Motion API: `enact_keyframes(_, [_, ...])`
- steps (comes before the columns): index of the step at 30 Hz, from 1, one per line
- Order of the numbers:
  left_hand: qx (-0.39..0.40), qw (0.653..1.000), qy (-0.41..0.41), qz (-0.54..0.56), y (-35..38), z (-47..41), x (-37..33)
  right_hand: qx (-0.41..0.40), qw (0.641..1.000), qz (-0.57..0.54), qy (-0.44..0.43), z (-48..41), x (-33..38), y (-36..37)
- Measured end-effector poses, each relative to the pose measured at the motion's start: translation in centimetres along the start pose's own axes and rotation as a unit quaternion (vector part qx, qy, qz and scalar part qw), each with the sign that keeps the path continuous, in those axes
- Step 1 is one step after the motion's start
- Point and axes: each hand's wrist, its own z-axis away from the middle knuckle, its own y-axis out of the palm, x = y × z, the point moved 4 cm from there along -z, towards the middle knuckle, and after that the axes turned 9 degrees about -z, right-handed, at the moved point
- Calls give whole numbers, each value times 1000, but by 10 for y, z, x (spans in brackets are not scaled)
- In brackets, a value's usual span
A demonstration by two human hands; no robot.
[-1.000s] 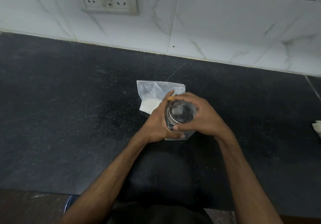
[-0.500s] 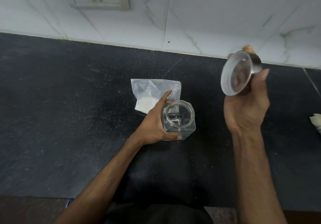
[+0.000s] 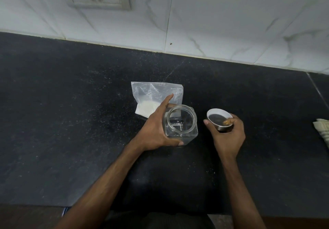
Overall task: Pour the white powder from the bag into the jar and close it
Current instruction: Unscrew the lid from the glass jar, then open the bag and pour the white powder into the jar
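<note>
Left hand (image 3: 156,131) grips the open jar (image 3: 181,123) mid-countertop (image 3: 62,122), bag (image 3: 156,99) behind; right hand (image 3: 227,134) holds the lid (image 3: 219,120).

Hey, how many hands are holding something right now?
2. The left hand grips the open glass jar on the counter; the right hand holds the lid just right of the jar.

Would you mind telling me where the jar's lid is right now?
In the head view, the lid is held in the right hand, just right of the open jar on the black counter.
</note>
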Motion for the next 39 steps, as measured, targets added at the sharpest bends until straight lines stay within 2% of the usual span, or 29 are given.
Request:
enact_keyframes(4, [0, 1000, 0, -1, 0, 0, 0, 23, 994, 94, -43, 3, -10, 0])
enact_keyframes(11, [-1, 1000, 0, -1, -1, 1, -1, 30, 978, 208, -14, 10, -19, -1])
enact_keyframes(21, [-1, 1000, 3, 0, 0, 1, -1, 55, 969, 237, 33, 14, -13, 6])
enact_keyframes(23, [-4, 1000, 3, -3, 0, 0, 0, 60, 977, 202, 18, 10, 9, 15])
enact_keyframes(25, [-4, 1000, 5, -2, 0, -1, 0, 99, 990, 95, 17, 1, 35, 31])
enact_keyframes(26, [-4, 1000, 7, -2, 0, -1, 0, 137, 989, 34, 46, -4, 46, 42])
enact_keyframes(28, [0, 1000, 11, 1, 0, -1, 2, 215, 970, -23, 113, -19, 62, 68])
enact_keyframes(32, [6, 1000, 12, 16, 1, -1, 5, 298, 932, -19, 204, -48, 63, 114])
enact_keyframes(34, [20, 999, 12, 27, 1, 0, 1, 314, 921, -39, 229, -54, 60, 128])
enact_keyframes(37, [81, 994, 12, 73, -8, 4, -6, 297, 930, -59, 207, -57, 63, 135])
enact_keyframes(38, [86, 992, 15, 95, -16, 4, -8, 292, 932, -83, 198, -58, 65, 136])
enact_keyframes(39, [58, 991, 16, 117, -27, 3, -9, 291, 931, -110, 192, -58, 66, 136])
